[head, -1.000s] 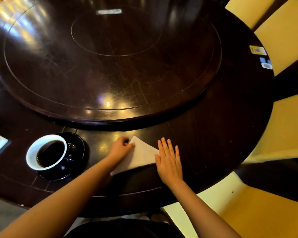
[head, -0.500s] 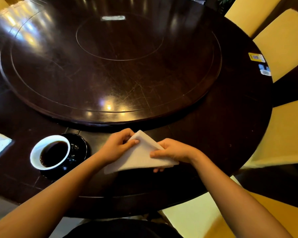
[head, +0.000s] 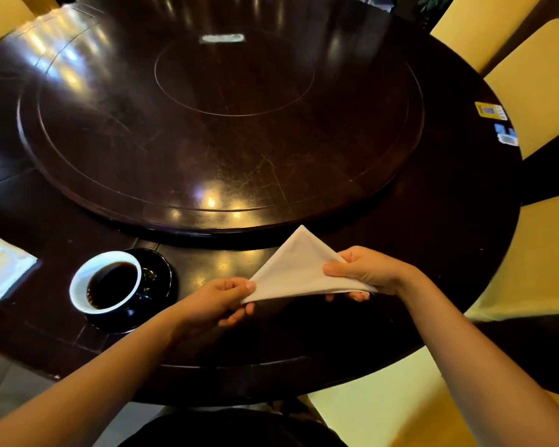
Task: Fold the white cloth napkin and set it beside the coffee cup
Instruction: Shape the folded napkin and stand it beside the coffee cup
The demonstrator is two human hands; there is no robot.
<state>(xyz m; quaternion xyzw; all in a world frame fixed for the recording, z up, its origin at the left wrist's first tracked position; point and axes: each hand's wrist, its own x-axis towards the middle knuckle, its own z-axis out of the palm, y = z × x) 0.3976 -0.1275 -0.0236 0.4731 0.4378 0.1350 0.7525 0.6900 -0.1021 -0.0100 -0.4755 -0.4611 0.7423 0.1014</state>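
Head view, napkin: white cloth napkin (head: 299,269), folded to a triangle, held just above the worktop (head: 449,227), right of the coffee cup (head: 105,281).
Left hand (head: 217,301): fingers pinch the near-left corner.
Right hand (head: 368,269): fingers clamp the right corner, likely keeping the layers aligned for placing.

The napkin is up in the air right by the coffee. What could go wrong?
1. The white napkin is held by its corners, left hand and right hand; the fold might fall open.
2. The coffee cup is full and close to the left hand, so a bump could spill it.
3. Swinging the napkin over the cup might dip it and stain it.
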